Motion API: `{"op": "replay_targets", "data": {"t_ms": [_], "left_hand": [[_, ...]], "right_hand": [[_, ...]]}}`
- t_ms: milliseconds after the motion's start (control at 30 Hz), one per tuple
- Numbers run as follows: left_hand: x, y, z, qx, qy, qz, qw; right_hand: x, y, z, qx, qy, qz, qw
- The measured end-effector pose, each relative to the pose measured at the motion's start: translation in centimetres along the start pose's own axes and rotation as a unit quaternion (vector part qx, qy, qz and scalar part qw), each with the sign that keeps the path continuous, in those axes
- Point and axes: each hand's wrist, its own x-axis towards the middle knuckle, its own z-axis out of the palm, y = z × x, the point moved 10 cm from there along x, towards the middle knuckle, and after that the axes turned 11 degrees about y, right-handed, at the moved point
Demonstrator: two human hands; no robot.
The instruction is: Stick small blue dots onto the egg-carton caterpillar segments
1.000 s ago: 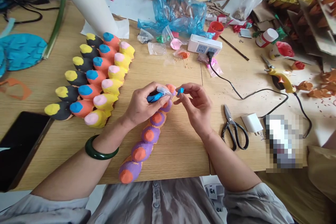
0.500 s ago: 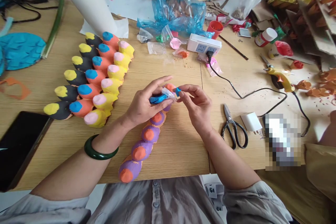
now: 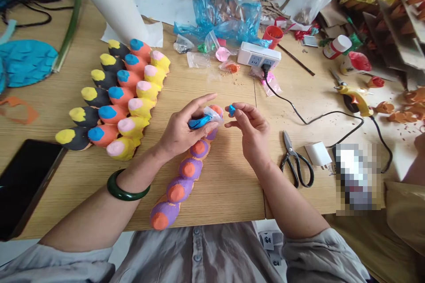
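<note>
My left hand is closed around a small clear bag of blue clay, above the far end of an egg-carton strip. A small pinch of blue clay sits between the thumb and fingertips of my right hand, apart from the bag. The egg-carton strip lies slanted on the table, its bumps covered purple with orange tips; my left hand hides part of its far end. Left of it stand three joined rows of bumps: black with yellow tips, orange with blue tips and yellow with pink tips.
Scissors, a white charger and a corded yellow-handled tool lie to the right. A power strip and a blue plastic bag are behind. A white bottle stands back left; a black phone lies left. Someone's sleeve shows at right.
My right hand has moved slightly right, away from the bag, with the bit of blue clay now separate from it. My left hand has stayed almost still.
</note>
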Motion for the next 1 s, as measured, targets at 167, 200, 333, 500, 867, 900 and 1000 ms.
{"op": "replay_targets", "data": {"t_ms": [167, 200, 333, 500, 867, 900, 1000], "left_hand": [[0.0, -0.3, 0.0, -0.013, 0.006, -0.02, 1.0], [0.0, -0.3, -0.1, -0.015, 0.008, -0.021, 1.0], [0.0, -0.3, -0.2, -0.009, 0.012, -0.019, 1.0], [0.0, -0.1, -0.1, -0.016, 0.014, -0.009, 1.0], [0.5, -1.4, -1.2, -0.031, 0.065, -0.069, 0.995], [0.5, -1.7, -1.1, -0.033, 0.058, -0.075, 0.995], [0.6, -2.3, -0.8, -0.064, 0.05, -0.096, 0.992]], "right_hand": [[-0.2, 0.2, 0.1, -0.017, -0.014, 0.009, 1.0], [-0.4, 0.0, 0.2, -0.03, -0.022, -0.007, 0.999], [-1.3, -1.1, 1.2, -0.083, -0.07, -0.067, 0.992], [0.1, -0.1, -0.2, 0.01, 0.007, 0.005, 1.0], [0.6, 2.1, 0.8, 0.089, -0.041, 0.109, 0.989], [0.7, 2.3, 0.8, 0.09, -0.043, 0.117, 0.988], [0.7, 3.2, 1.0, 0.08, -0.064, 0.149, 0.984]]}}
